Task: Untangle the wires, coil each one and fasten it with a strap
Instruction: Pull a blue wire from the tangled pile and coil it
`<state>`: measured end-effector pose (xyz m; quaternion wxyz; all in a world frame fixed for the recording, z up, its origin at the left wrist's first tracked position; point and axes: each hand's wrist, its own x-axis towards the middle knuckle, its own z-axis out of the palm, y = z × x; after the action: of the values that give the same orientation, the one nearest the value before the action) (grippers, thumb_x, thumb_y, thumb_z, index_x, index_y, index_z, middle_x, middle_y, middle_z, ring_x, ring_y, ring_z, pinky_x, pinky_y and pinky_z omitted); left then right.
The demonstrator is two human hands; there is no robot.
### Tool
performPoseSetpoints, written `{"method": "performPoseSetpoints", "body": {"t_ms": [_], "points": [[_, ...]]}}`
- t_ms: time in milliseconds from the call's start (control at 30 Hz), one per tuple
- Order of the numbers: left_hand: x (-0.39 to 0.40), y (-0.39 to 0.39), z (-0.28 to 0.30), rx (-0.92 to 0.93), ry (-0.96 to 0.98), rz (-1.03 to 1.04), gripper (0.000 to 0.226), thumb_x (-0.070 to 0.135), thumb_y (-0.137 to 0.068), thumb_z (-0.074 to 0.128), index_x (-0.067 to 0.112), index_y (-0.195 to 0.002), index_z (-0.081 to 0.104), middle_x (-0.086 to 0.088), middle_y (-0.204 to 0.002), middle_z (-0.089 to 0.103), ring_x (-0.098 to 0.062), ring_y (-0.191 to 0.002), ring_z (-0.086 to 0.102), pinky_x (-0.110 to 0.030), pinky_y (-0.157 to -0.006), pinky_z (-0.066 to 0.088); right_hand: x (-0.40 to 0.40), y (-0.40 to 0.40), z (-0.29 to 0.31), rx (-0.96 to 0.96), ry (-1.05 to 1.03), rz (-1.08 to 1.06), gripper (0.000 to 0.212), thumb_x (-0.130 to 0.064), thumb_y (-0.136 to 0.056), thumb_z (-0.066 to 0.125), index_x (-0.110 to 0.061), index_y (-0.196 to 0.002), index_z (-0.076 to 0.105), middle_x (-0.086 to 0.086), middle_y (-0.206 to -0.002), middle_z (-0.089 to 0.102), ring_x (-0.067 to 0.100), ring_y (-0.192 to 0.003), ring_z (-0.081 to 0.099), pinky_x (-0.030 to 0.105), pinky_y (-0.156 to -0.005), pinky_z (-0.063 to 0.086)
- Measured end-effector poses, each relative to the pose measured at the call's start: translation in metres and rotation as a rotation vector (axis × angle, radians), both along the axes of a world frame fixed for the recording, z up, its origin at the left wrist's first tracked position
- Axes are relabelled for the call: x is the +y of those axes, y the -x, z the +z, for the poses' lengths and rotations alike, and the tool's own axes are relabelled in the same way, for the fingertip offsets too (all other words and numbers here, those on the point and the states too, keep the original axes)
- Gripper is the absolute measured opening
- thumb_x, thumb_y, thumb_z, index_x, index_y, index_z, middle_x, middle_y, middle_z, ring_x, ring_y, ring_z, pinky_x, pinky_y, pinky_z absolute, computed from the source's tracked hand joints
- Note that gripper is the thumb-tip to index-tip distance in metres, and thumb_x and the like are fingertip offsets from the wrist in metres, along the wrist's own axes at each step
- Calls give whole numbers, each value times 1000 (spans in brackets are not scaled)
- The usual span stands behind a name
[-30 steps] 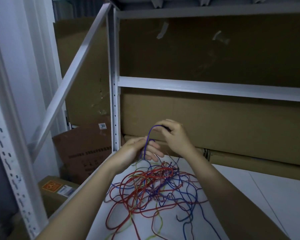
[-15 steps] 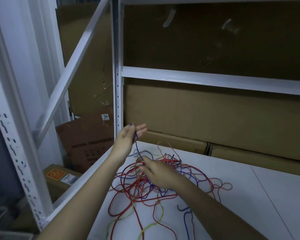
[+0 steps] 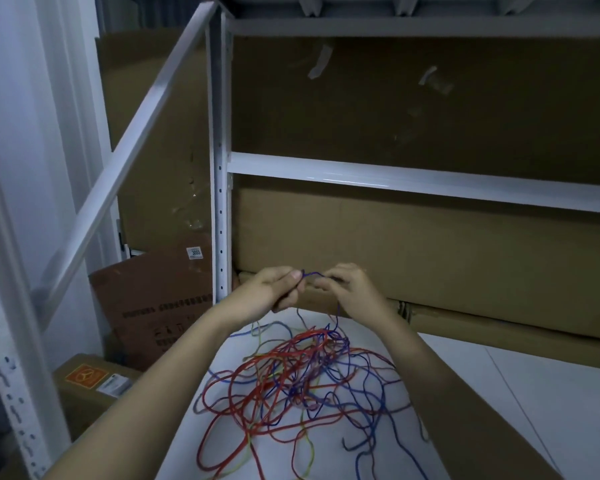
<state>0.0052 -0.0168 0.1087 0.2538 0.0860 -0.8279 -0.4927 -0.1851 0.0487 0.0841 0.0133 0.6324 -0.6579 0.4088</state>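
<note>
A tangle of red, blue and yellow-green wires (image 3: 302,379) lies on the white shelf surface (image 3: 534,393) in front of me. A blue wire (image 3: 311,273) is lifted above the tangle and runs in a short span between my hands. My left hand (image 3: 278,289) pinches one side of it with curled fingers. My right hand (image 3: 347,289) pinches the other side, and the blue wire drops from it down into the tangle. No strap is visible.
A white perforated rack post (image 3: 220,202) stands just left of my hands, with a crossbeam (image 3: 430,181) behind them. Large cardboard boxes (image 3: 430,265) back the shelf. More boxes (image 3: 94,386) sit low on the left beyond the shelf edge.
My right hand has come up from the tangle to meet my left hand and now pinches the blue wire. My left hand has closed its fingers on the wire.
</note>
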Motion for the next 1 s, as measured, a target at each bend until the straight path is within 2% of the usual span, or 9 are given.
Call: {"method": "performPoseSetpoints", "body": {"t_ms": [100,200,300,367,433,567,733,867,1000], "points": [[2,4,16,135,-78,23,32,18,-105,29,9,-82,50,10,-48,35,-6,-46,28,-14,-49,28,3,5,-15,-93,-201,33,21,-25,-95,56,-24,-76,64,3,-77,51,15,-74,48,25,-68,35],[-2,17,30,279,-179,57,31,16,-104,30,4,-89,55,10,-46,34,-5,-43,28,-13,-45,28,1,11,-3,-145,-334,-13,31,-25,-96,56,-13,-68,62,5,-55,52,12,-47,46,22,-51,35],[-5,31,55,378,-166,157,32,12,-104,30,6,-89,57,10,-42,35,-5,-39,36,-14,-48,35,-9,9,58,-433,31,-55,30,-13,-96,54,-7,-67,59,-3,-43,52,3,-34,48,22,-46,43],[-6,38,74,382,-98,211,32,13,-104,30,8,-88,57,9,-40,36,-6,-40,42,-17,-55,39,-10,2,107,-676,337,-15,25,-10,-97,52,-3,-74,59,0,-53,56,4,-39,54,20,-48,50],[-10,43,89,390,-72,240,32,14,-104,30,9,-87,56,8,-39,36,-6,-40,44,-19,-57,40,-11,1,134,-754,496,25,27,-10,-97,50,-5,-72,58,3,-63,57,7,-44,57,18,-52,52],[-14,48,103,448,-106,295,33,14,-105,30,10,-81,53,8,-41,40,-5,-42,48,-18,-57,41,-15,4,150,-530,343,-29,26,-8,-97,51,-3,-72,58,11,-69,58,2,-49,63,14,-59,53],[-15,43,119,456,-53,292,33,14,-105,31,12,-80,53,7,-45,47,-7,-47,53,-25,-65,41,-14,-9,202,-649,726,163,17,0,-97,47,2,-93,64,7,-79,61,11,-76,63,19,-80,53],[-4,27,118,473,-158,165,31,13,-104,31,9,-82,53,6,-51,51,-11,-55,55,-23,-67,48,-31,7,159,-253,370,-154,28,-17,-99,47,-4,-90,70,2,-86,67,13,-83,57,25,-77,41],[16,4,108,537,-354,-48,28,16,-103,31,7,-85,51,5,-52,45,-10,-54,52,-17,-58,47,-33,0,113,-266,218,-118,30,-22,-100,46,-18,-71,55,-6,-63,52,12,-62,46,30,-67,38]]}}
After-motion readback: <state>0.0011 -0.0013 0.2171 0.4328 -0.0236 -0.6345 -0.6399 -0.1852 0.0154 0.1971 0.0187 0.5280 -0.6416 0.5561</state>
